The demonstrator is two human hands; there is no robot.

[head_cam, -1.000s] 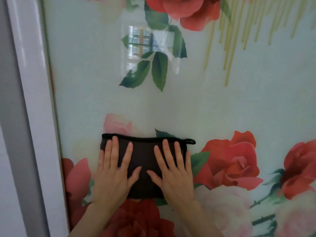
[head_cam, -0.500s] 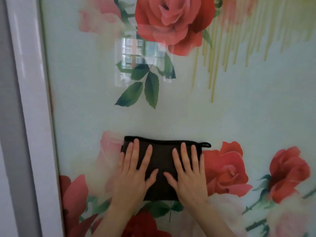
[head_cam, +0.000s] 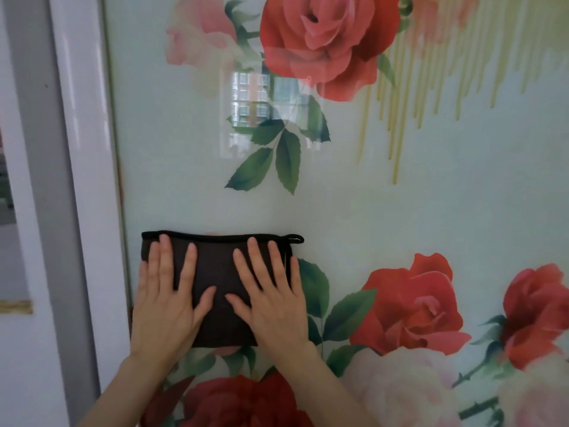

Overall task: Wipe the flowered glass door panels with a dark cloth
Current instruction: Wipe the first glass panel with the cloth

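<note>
A folded dark cloth (head_cam: 215,272) is pressed flat against the flowered glass door panel (head_cam: 400,211), close to the panel's left edge and below its middle as far as can be seen. It is held there by both hands: the left hand (head_cam: 166,306) is laid on the cloth's left half and the right hand (head_cam: 271,303) on its right half, with the little finger at the cloth's right edge. The grip of each hand is spread, with the fingers straight and pointed upward and the thumbs turned toward each other without touching. A small loop (head_cam: 295,239) is seen at the cloth's upper right corner. The white door frame (head_cam: 89,180) is found just left of the cloth. A window reflection (head_cam: 255,100) is seen on the glass above, beside a large printed red rose (head_cam: 326,44).
</note>
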